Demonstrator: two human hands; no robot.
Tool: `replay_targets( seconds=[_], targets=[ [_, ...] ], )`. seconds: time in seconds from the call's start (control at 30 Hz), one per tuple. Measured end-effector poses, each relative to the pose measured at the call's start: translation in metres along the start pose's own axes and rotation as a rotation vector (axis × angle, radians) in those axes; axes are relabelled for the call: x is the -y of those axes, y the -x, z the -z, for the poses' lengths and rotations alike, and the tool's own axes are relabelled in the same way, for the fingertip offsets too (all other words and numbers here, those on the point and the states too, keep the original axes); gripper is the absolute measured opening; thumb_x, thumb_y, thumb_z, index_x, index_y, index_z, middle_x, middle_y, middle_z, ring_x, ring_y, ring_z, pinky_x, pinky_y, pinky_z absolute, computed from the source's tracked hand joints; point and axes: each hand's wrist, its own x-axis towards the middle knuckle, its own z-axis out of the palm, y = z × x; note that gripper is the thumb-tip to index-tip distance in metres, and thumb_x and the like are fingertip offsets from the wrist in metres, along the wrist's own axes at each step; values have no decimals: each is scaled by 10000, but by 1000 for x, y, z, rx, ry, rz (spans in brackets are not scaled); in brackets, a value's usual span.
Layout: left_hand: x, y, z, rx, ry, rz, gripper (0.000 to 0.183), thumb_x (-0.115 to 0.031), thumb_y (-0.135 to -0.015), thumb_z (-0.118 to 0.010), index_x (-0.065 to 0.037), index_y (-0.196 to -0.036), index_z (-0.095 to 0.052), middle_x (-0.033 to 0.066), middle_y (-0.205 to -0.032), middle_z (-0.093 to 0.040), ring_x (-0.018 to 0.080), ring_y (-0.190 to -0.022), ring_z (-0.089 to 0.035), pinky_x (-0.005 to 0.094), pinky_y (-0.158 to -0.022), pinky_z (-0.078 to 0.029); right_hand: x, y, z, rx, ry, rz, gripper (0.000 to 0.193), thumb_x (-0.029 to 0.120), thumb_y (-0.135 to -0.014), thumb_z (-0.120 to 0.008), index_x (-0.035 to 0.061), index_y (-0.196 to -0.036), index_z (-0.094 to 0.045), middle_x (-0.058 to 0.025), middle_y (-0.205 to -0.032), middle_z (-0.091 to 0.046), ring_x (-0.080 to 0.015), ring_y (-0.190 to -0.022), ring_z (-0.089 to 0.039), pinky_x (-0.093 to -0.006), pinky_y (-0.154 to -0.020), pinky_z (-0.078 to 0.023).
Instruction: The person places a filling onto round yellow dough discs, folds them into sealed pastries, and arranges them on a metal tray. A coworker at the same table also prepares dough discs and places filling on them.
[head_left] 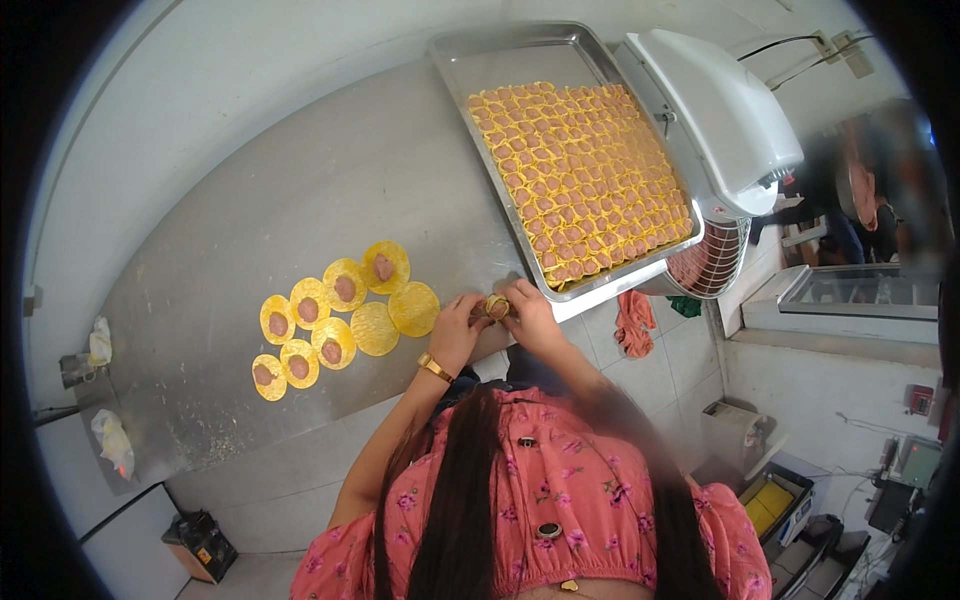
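Between my two hands, over the near edge of the metal table, is a small open-topped dumpling (pixel 496 306), its yellow wrapper gathered around pinkish filling. My left hand (pixel 460 327) closes on its left side and my right hand (pixel 531 314) on its right. Left of my hands lie several round yellow wrappers. Most carry a lump of meat filling (pixel 345 288); two wrappers nearest my left hand, including one bare wrapper (pixel 413 309), have none. Ahead and to the right, a large metal tray (pixel 500 62) holds tight rows of finished dumplings (pixel 580 180).
The steel table (pixel 220 270) runs off to the left, with crumbs near its front edge. A white mixer (pixel 715 110) with a wire guard stands beyond the tray. Crumpled plastic bags (pixel 113 443) lie at the table's left end. A pink cloth (pixel 634 324) hangs at right.
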Motion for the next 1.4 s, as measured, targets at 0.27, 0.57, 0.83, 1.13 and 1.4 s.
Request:
replay_targets(
  seconds=[0.27, 0.57, 0.83, 1.13, 1.4],
  targets=[
    [2, -1, -2, 4, 54, 37, 270, -49, -721, -724, -38, -959, -597, 129, -827, -649, 273, -766, -651, 347, -672, -512, 5, -3, 2, -52, 35, 75, 342, -72, -657, -577, 16, -988, -589, -159, -902, -539, -373, -912, -544, -434, -770, -461],
    [5, 2, -1, 9, 53, 63, 281, -24, -714, -719, -36, -964, -590, 130, -866, -634, 259, -767, -643, 341, -661, -511, 10, -7, 5, 10, 38, 61, 339, -87, -651, -567, 22, -972, -581, -156, -907, -540, -377, -922, -540, -431, -767, -460],
    [8, 1, 2, 76, 9, 64, 317, -11, -705, -716, -38, -993, -588, 132, -903, -626, 272, -785, -630, 338, -692, -506, 13, -9, 5, -54, 59, 176, 367, -86, -647, -574, 17, -999, -571, -160, -923, -537, -371, -921, -541, -432, -773, -462],
    [8, -1, 4, 63, -56, 21, 322, 5, -707, -704, -29, -1009, -596, 128, -903, -631, 270, -811, -632, 349, -706, -504, 9, -10, 6, 4, 50, 168, 401, -69, -644, -597, 7, -1037, -580, -170, -956, -545, -375, -955, -543, -435, -796, -462],
    [6, -1, 1, 36, 0, 22, 318, 20, -709, -698, -31, -1007, -601, 130, -868, -642, 269, -787, -644, 353, -698, -509, 9, -11, 6, 97, 56, 46, 351, -65, -660, -595, 10, -1002, -602, -182, -933, -553, -386, -932, -553, -433, -782, -470]
  ],
)
